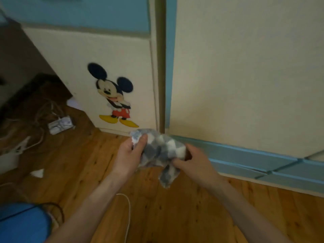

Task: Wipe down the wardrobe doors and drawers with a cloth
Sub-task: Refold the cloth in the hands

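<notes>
A crumpled cloth (158,151) in blue, grey and white checks is held between both hands above the wooden floor. My left hand (128,156) grips its left end with the thumb on top. My right hand (194,163) pinches its right side, and a corner hangs down below. Just behind the cloth stands the cream wardrobe door (245,67) with blue trim, and to its left a cream panel (87,50) carrying a cartoon mouse sticker (114,95). A dark vertical gap separates the two.
The blue base rail (254,158) of the wardrobe runs along the floor at the right. A power strip (60,124) with tangled cables lies at the left. A white cable (128,214) crosses the wooden floor (175,216) near me. A blue object (22,223) sits at the bottom left.
</notes>
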